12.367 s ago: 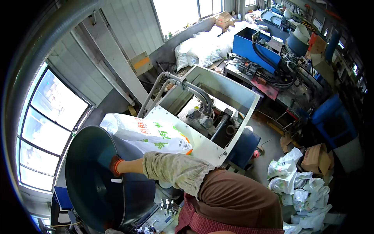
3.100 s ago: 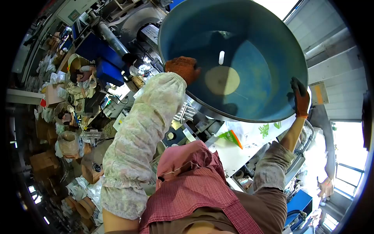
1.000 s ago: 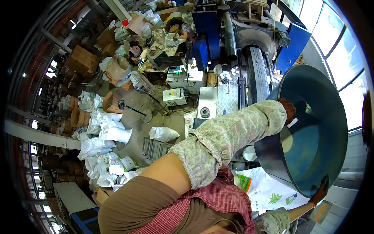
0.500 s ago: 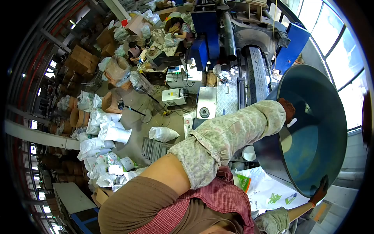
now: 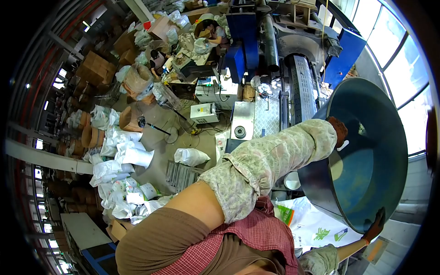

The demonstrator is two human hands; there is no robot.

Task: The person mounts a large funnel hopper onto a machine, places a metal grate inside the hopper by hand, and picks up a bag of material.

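A large dark blue-green round tub (image 5: pixel 373 160) lies tipped at the right, its open mouth showing the inside. My left hand (image 5: pixel 338 132), in a brown-orange glove, is closed on the tub's near rim beside a small slot in the wall. At the lower edge of the mouth, my right hand (image 5: pixel 376 224), gloved with dark fingertips, grips the rim with its fingers inside. A white printed bag (image 5: pixel 316 224) with green marks lies below the tub. A small round white container (image 5: pixel 292 180) is left of the tub.
Machinery with a ribbed grey bar (image 5: pixel 303 91) stands beyond my left arm. White sacks (image 5: pixel 135 156) are piled on the floor at left, near a single sack (image 5: pixel 191 156). Two people (image 5: pixel 216 35) work among bags and boxes at the back.
Since the earliest frames, the view has swung round and the tub now appears at right, with both my hands on its rim. In the last second, hands and tub have hardly moved.
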